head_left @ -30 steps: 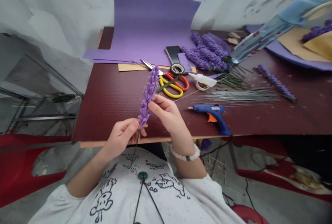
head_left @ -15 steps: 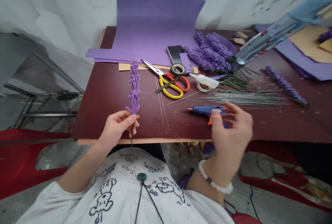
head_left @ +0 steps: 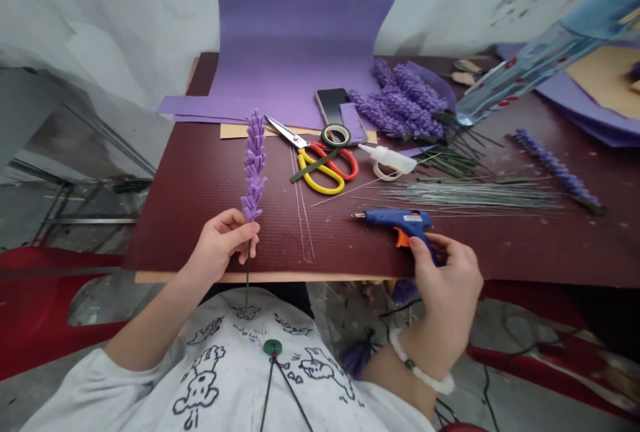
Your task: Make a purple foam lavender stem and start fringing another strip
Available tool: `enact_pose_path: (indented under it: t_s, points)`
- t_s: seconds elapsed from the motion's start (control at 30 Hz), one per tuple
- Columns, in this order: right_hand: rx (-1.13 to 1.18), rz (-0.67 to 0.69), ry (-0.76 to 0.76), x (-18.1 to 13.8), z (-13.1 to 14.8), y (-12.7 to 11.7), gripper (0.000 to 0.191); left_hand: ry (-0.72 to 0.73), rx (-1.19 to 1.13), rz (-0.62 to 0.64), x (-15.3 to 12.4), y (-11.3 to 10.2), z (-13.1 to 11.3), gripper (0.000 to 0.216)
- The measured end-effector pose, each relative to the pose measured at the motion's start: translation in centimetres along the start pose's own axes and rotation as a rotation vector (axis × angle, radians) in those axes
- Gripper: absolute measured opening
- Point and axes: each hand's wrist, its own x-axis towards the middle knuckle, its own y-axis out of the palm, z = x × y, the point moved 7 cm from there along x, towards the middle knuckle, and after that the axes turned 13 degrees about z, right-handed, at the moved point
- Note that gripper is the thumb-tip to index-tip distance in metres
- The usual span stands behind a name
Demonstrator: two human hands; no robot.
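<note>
My left hand (head_left: pixel 227 242) pinches the thin green stem (head_left: pixel 248 285) of a purple artificial lavender flower (head_left: pixel 254 165), just below its lowest petals. The flower stands upright over the near left part of the table. On the right, my right hand (head_left: pixel 447 279) has its thumb and fingers around the handle of a blue hot glue gun (head_left: pixel 397 219) with an orange trigger. The gun's nozzle points left, and its body appears to lie on the table.
Scissors (head_left: pixel 320 169), dark green tape (head_left: pixel 335 135), a phone (head_left: pixel 330 105) and a white glue bottle (head_left: pixel 390 157) lie mid-table. Behind are purple sheets (head_left: pixel 300 39) and finished lavender stems (head_left: pixel 405 99). Wires (head_left: pixel 480 194), a single lavender (head_left: pixel 557 169) and a tilted clear bottle (head_left: pixel 530 65) are at right.
My right hand has come down from above the glue gun and closed on its handle. My left hand still holds the lavender flower, nearly in place. The view has shifted slightly.
</note>
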Motion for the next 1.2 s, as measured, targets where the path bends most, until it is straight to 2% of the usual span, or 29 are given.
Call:
enact_pose_path:
  t_s: [0.2,0.37,0.5,0.57,0.63,0.67,0.7,0.8,0.83,0.9,0.97,1.07,1.2]
  points:
    - [-0.056,-0.214,0.092,1.4,-2.5,-1.8,0.031,-0.018,-0.025,0.029,0.3,0.4,0.0,0.026]
    - [-0.109,-0.255,0.145,2.8,-3.4,-2.5,0.03,-0.072,-0.087,0.12,1.5,0.2,-0.1,0.024]
    - [-0.202,-0.407,0.126,2.0,-1.4,-3.7,0.04,-0.101,-0.096,0.143,2.7,-0.1,-0.6,0.018]
    - [-0.185,-0.471,0.041,1.2,0.6,-4.2,0.038,-0.101,-0.076,0.148,3.4,-0.3,-0.9,0.015]
    - [-0.125,-0.435,-0.094,0.8,3.2,-4.0,0.034,-0.088,-0.056,0.159,4.1,-0.3,-1.2,0.014]
    - [-0.078,-0.397,-0.15,0.6,4.6,-3.8,0.033,-0.074,-0.048,0.167,4.5,-0.3,-1.4,0.014]
    - [-0.01,-0.28,-0.207,0.8,6.2,-3.1,0.03,-0.056,-0.044,0.178,4.9,-0.3,-1.6,0.015]
    - [0.194,0.204,-0.427,1.1,12.4,0.4,0.023,0.006,-0.031,0.223,6.1,0.1,-2.4,0.021]
    - [0.236,0.322,-0.484,1.1,14.5,1.4,0.022,0.025,-0.02,0.233,6.4,0.2,-2.7,0.024]
    - [0.305,0.475,-0.58,1.2,18.4,3.1,0.021,0.062,0.022,0.24,6.8,0.3,-3.1,0.029]
    - [0.334,0.621,-0.609,1.8,21.2,5.3,0.025,0.099,0.092,0.236,7.1,0.4,-3.4,0.033]
    - [0.311,0.777,-0.631,2.6,23.3,8.7,0.029,0.136,0.244,0.209,7.1,0.4,-3.9,0.034]
    - [0.418,0.931,-0.597,3.2,23.1,12.6,0.025,0.121,0.443,0.203,6.8,0.0,-4.5,0.032]
